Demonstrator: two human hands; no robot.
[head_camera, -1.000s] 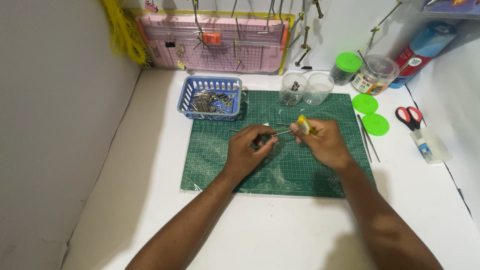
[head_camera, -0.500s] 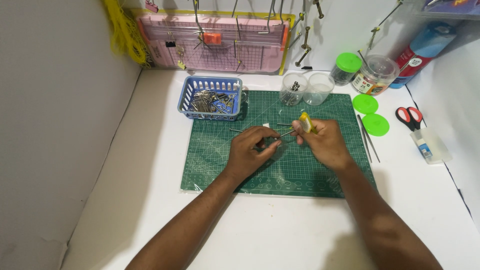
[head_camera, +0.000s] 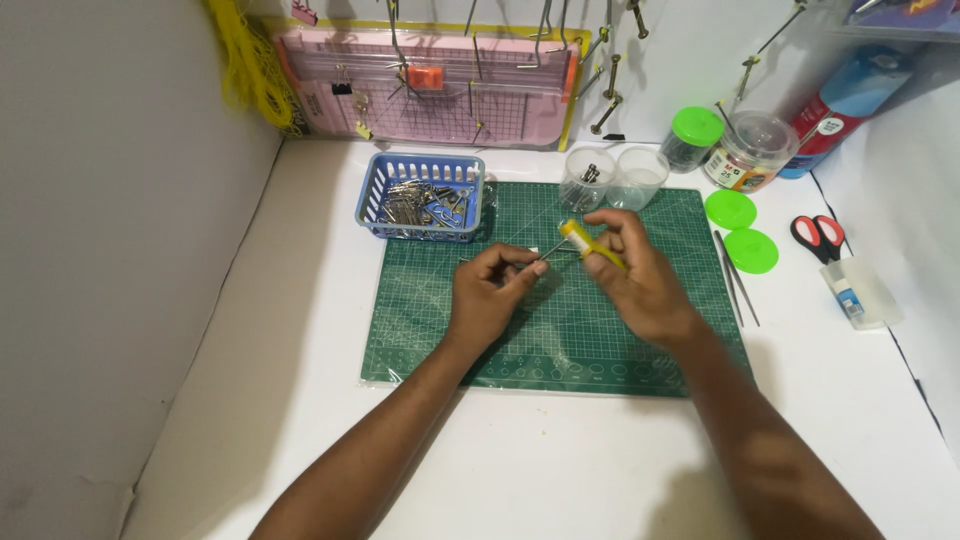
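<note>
Head view: at frame centre, over the green cutting mat (head_camera: 560, 340), the right hand (head_camera: 640, 280) is clamped on a yellow-handled screwdriver (head_camera: 585, 243), its tip meeting a small metal part pinched in the left hand (head_camera: 490, 295); the blue basket (head_camera: 420, 195) sits upper left

White bench (head_camera: 560, 470), evenly lit. Grey wall (head_camera: 110, 250) left of bench. White back wall (head_camera: 690, 60) behind bench, metal hooks (head_camera: 608, 90) on it. White side wall (head_camera: 915, 190) right of bench.
</note>
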